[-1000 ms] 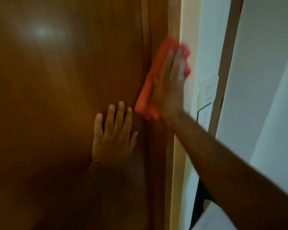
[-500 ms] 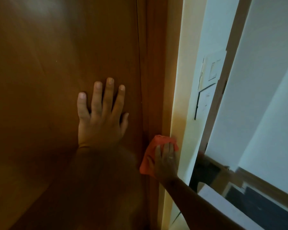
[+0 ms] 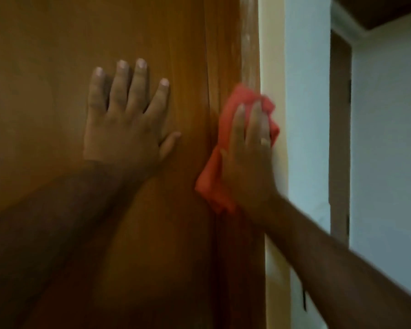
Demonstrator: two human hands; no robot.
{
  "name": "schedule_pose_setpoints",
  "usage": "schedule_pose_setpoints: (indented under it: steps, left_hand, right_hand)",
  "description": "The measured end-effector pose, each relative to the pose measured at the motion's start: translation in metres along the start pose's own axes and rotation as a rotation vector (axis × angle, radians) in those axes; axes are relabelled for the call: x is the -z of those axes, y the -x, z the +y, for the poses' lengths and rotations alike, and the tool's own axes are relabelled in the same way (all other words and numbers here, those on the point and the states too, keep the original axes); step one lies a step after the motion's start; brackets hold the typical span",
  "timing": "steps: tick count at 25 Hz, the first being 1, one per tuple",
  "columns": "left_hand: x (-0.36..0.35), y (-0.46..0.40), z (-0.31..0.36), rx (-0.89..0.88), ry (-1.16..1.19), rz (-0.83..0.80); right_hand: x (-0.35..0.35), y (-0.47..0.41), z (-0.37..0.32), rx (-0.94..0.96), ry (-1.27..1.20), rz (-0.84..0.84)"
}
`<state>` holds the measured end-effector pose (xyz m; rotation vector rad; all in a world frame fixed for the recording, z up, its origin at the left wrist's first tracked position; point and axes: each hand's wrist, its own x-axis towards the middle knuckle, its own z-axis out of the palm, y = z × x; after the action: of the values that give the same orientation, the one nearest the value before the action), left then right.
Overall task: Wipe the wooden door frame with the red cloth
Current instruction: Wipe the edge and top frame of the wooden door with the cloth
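Observation:
The wooden door frame runs vertically just right of the brown door. My right hand presses the red cloth flat against the frame at mid height; cloth shows above the fingertips and below the palm's left side. My left hand lies flat on the door with fingers spread, holding nothing, a short way left of the cloth. The picture is blurred by motion.
A cream wall edge borders the frame on the right, then a pale blue wall. Farther right stands another brown door frame with a dark beam at the top corner.
My right hand has slid the red cloth up the frame from low down to mid height. The view has tilted upward. My left hand stays flat on the door.

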<state>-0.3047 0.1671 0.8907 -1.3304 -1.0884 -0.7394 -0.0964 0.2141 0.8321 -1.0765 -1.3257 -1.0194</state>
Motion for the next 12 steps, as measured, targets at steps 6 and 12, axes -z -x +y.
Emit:
schedule_pose_setpoints:
  steps: [6,12]
  left_hand:
    - [-0.002,-0.006,-0.007,0.007,-0.048,-0.014]
    - [0.008,-0.007,-0.007,-0.016,-0.066,-0.085]
  right_hand:
    - [0.022,-0.261,-0.012,-0.053,0.027,-0.007]
    - [0.031,-0.091,-0.003,0.037,-0.074,-0.09]
